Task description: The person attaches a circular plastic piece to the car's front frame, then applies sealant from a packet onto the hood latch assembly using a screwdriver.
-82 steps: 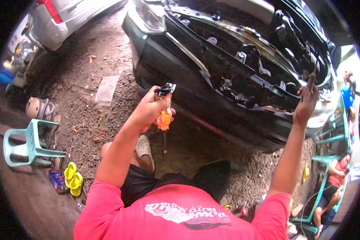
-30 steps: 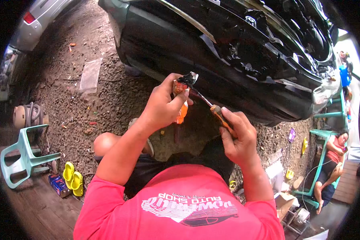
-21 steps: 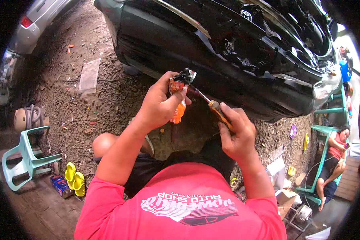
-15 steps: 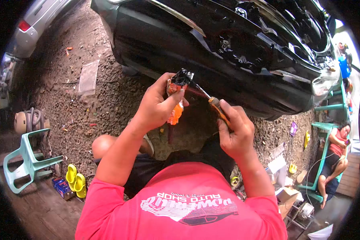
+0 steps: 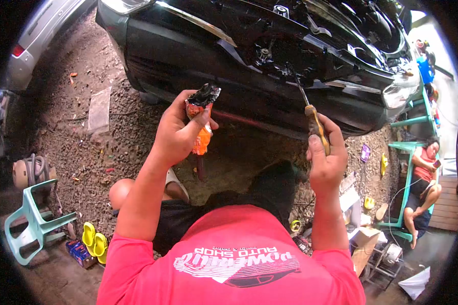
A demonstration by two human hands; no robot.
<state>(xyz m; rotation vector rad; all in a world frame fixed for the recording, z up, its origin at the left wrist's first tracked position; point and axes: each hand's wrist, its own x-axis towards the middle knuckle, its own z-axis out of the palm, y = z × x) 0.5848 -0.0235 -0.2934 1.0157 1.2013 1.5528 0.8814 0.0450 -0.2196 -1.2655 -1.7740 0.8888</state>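
My left hand [image 5: 180, 124] is closed round a crumpled orange packet [image 5: 201, 143]. Glossy black stuff [image 5: 205, 95] coats the packet's top end, perhaps a paste. A dark reddish stick-like piece [image 5: 200, 168] shows below it. My right hand [image 5: 326, 152] grips a screwdriver [image 5: 311, 111] by its amber and black handle. Its thin metal shaft points up to the dark opening in the black car bumper [image 5: 188, 56]; whether the tip touches there I cannot tell.
A green plastic chair [image 5: 33, 221], yellow clogs [image 5: 94, 241] and a blue box [image 5: 80, 253] are at the left. A person [image 5: 423, 188] reclines on a green bench [image 5: 404, 203] at the right. A cardboard box [image 5: 364, 246] stands near my right elbow. Gravel [image 5: 94, 152] covers the ground.
My right hand has moved the screwdriver away from the packet, right and up to the bumper opening. My left hand has shifted slightly left with the packet.
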